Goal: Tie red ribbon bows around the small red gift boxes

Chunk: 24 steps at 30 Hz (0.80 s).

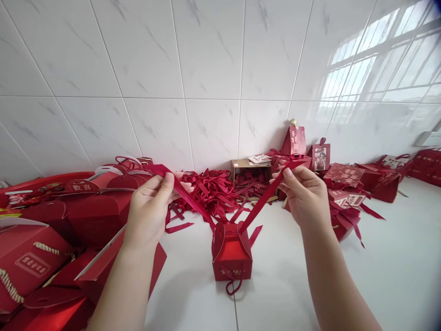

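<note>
A small red gift box (231,264) stands upright on the white tiled surface, with a cord loop (234,288) hanging at its front. Dark red ribbon (260,204) rises from the box top in two lengths that spread into a V. My left hand (151,202) pinches one length between thumb and fingers, up and left of the box. The other length is pinched by my right hand (303,193), up and to the right. Both lengths look taut. Where the ribbon passes through the box top is hard to make out.
Behind the box lies a heap of cut red ribbons (210,191), beside an open cardboard box (246,165) with more ribbons inside. Larger red boxes (31,262) crowd the left. Several red gift boxes (344,177) line the right, below a tiled wall (213,69).
</note>
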Available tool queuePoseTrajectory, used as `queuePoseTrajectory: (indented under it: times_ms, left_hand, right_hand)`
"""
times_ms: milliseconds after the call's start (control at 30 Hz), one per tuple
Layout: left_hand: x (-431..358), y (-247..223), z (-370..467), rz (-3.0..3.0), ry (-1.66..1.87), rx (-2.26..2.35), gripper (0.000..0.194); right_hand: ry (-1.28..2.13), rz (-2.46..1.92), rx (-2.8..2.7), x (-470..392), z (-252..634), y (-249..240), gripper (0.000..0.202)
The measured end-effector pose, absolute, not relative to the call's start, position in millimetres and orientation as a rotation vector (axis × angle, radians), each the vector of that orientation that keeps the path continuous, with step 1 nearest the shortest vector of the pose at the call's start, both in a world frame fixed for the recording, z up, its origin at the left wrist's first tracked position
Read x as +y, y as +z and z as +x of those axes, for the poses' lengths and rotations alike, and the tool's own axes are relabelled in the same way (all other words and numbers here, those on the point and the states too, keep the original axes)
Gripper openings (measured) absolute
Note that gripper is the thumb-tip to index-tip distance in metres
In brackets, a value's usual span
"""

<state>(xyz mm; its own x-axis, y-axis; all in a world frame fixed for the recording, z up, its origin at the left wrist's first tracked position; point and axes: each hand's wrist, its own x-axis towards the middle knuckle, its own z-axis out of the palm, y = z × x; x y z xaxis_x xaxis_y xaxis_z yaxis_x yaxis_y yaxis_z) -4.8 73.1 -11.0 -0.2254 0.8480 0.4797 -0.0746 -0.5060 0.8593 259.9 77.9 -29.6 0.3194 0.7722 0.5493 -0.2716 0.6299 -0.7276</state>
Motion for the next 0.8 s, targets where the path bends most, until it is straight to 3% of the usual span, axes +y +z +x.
queuePoseTrajectory:
  times_ms: [267, 500, 800]
  left_hand:
    - [66.7, -17.7, 11.4, 1.527, 1.602, 0.849, 0.019]
    - [48.5, -18.5, 35.1, 1.777, 0.993, 0.953, 0.046]
    - [57.5, -26.4, 33.2, 1.786, 1.058, 0.965, 0.05]
  right_hand:
    - [0.829, -0.643, -1.127, 80.2, 243.5, -34.5, 0.02]
    - [1.032, -0.773, -1.627, 67.8, 219.0, -36.1, 0.021]
    - [1.01, -0.536, -1.758, 71.5, 214.3, -41.0, 0.016]
